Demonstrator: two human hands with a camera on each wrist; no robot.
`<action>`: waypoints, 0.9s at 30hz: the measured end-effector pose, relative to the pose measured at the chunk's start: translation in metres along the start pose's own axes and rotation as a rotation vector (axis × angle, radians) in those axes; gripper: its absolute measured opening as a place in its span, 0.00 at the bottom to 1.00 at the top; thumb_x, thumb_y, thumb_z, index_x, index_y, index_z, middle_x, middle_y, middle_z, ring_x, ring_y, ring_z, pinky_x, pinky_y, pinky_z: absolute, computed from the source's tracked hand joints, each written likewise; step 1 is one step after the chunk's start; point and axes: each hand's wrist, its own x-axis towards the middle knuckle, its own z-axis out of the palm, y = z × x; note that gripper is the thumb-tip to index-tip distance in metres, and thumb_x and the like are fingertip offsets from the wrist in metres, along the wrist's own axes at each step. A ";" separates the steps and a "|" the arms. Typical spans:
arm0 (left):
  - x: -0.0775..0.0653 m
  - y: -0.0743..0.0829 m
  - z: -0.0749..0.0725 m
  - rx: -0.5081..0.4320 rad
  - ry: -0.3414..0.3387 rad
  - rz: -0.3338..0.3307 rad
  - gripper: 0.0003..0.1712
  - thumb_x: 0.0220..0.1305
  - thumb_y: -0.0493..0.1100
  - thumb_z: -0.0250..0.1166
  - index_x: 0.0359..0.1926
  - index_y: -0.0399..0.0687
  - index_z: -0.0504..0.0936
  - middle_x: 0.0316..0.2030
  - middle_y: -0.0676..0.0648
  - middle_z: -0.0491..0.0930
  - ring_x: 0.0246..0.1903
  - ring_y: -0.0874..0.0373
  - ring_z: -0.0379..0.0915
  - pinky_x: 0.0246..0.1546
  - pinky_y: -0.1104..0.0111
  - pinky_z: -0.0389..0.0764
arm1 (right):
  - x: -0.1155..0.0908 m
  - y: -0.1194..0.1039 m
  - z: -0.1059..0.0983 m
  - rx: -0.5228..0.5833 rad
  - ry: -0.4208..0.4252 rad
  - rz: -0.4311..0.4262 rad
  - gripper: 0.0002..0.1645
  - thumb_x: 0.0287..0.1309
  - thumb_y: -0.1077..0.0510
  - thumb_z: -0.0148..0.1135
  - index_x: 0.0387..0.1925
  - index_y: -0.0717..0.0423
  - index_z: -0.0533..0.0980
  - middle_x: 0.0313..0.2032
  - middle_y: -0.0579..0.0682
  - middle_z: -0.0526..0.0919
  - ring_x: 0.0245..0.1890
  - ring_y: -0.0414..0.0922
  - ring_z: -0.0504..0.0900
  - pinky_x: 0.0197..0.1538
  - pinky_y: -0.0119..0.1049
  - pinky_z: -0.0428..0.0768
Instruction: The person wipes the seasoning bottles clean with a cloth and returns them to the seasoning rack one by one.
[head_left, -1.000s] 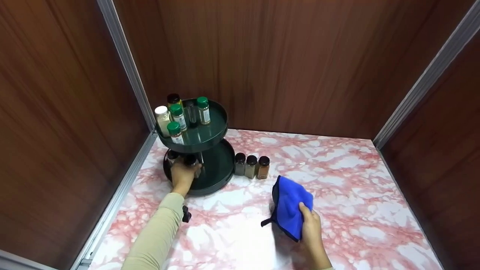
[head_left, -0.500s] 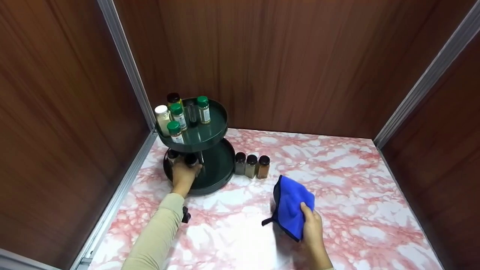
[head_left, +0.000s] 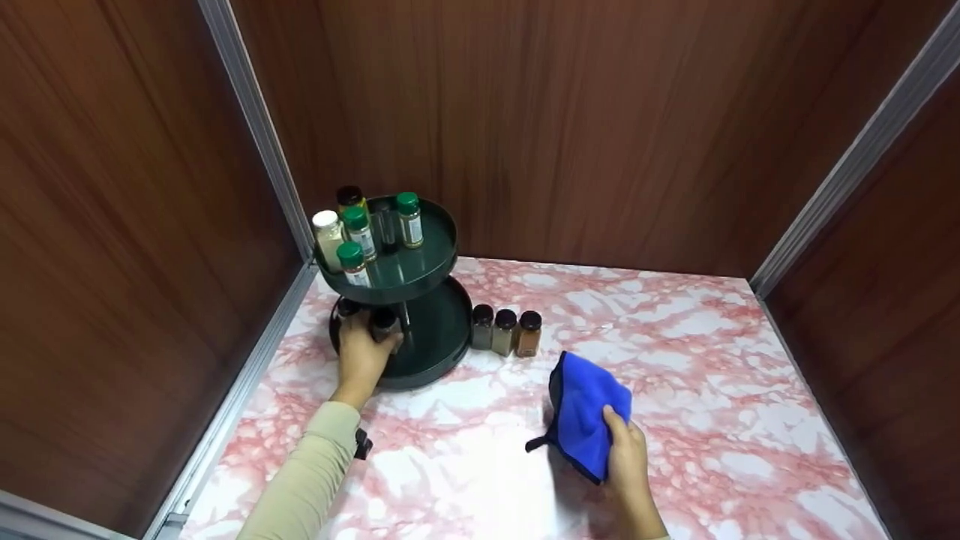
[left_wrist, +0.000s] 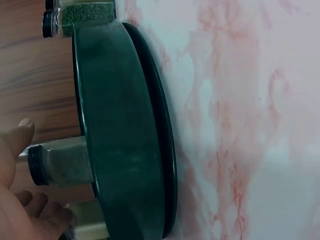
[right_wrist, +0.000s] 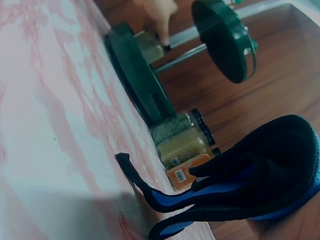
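the black-capped jar stands upright toward the left of the lower tier of a dark green rack, with a second jar next to it. your left hand is around the first one, its thumb and fingers apart; the left wrist view shows your thumb clear of the cap. on the upper tier you have, left to right, a white-capped bottle, then others, with a green-capped bottle rightmost. just right of the rack, a green herb jar, an olive jar and an orange jar stand in a row on the marbled worktop. farther right, your right hand is clamped on a black-trimmed blue cloth, thumb across its face.
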 end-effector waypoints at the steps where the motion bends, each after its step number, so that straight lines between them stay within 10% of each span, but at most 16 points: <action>1: -0.001 0.002 0.000 0.007 0.003 0.000 0.36 0.52 0.47 0.80 0.59 0.36 0.78 0.58 0.33 0.76 0.64 0.36 0.65 0.71 0.51 0.62 | 0.000 0.000 0.000 0.002 0.002 -0.001 0.23 0.76 0.49 0.52 0.52 0.68 0.74 0.33 0.47 0.87 0.34 0.42 0.86 0.42 0.37 0.85; 10: -0.011 0.024 0.006 -0.010 0.080 0.152 0.32 0.52 0.48 0.81 0.54 0.37 0.80 0.52 0.35 0.80 0.59 0.38 0.72 0.66 0.50 0.69 | 0.000 0.001 -0.002 0.043 -0.008 -0.007 0.23 0.76 0.50 0.52 0.54 0.68 0.74 0.34 0.47 0.87 0.36 0.43 0.87 0.44 0.37 0.85; 27: -0.009 0.067 0.034 -0.060 -0.059 0.249 0.29 0.55 0.50 0.79 0.56 0.45 0.83 0.53 0.44 0.83 0.57 0.46 0.77 0.60 0.53 0.76 | 0.000 0.001 -0.004 0.013 -0.004 -0.012 0.20 0.76 0.49 0.52 0.48 0.65 0.76 0.32 0.47 0.87 0.33 0.42 0.86 0.40 0.37 0.84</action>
